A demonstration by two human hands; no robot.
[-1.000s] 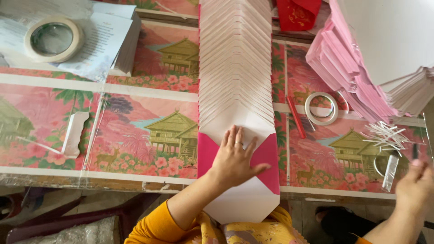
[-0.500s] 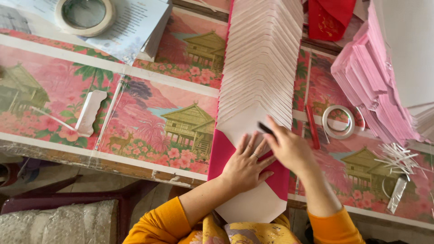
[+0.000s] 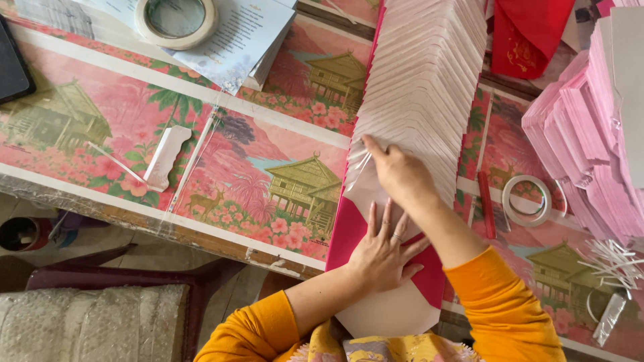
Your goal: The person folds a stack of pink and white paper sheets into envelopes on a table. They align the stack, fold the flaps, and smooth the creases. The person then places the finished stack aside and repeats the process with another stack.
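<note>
The left hand (image 3: 384, 253) stays spread flat, palm down, on the nearest envelope (image 3: 389, 305) at the table (image 3: 221, 221) edge, pinning it. The right hand (image 3: 401, 175), off at the right side a second ago, has come across and now pinches a thin clear strip (image 3: 357, 164) against the row of overlapped envelopes (image 3: 422, 87). Further right lie a tape roll (image 3: 527, 200) and pink stacks (image 3: 590, 134).
</note>
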